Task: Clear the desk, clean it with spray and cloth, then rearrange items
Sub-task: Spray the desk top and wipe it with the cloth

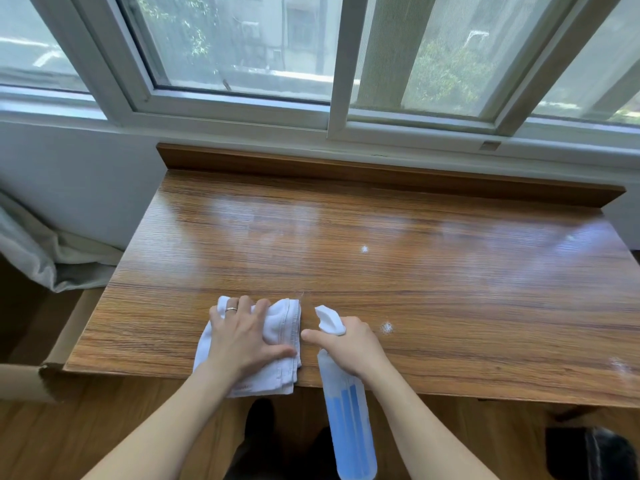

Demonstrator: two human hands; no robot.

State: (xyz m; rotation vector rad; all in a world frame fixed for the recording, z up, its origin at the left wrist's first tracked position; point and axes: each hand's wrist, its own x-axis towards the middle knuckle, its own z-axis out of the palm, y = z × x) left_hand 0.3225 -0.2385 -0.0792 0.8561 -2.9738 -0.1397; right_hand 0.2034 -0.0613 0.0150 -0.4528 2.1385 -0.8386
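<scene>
A bare wooden desk [381, 271] stands under the window. Small patches of white spray foam [387, 327] lie on it near the front, with another at the middle [364, 249]. My left hand [242, 337] presses flat on a folded white cloth [282, 323] at the desk's front edge, fingers spread, a ring on one finger. My right hand [349, 344] grips the neck of a clear spray bottle [349, 427] holding blue liquid. Its white nozzle [329, 318] points away over the desk, and the index finger sticks out to the left.
A raised wooden ledge [381, 171] runs along the desk's back under the sliding window [311, 64]. A cardboard box [52, 368] sits left of the desk, with grey fabric [52, 258] behind it. A dark object [588, 452] lies on the floor at lower right.
</scene>
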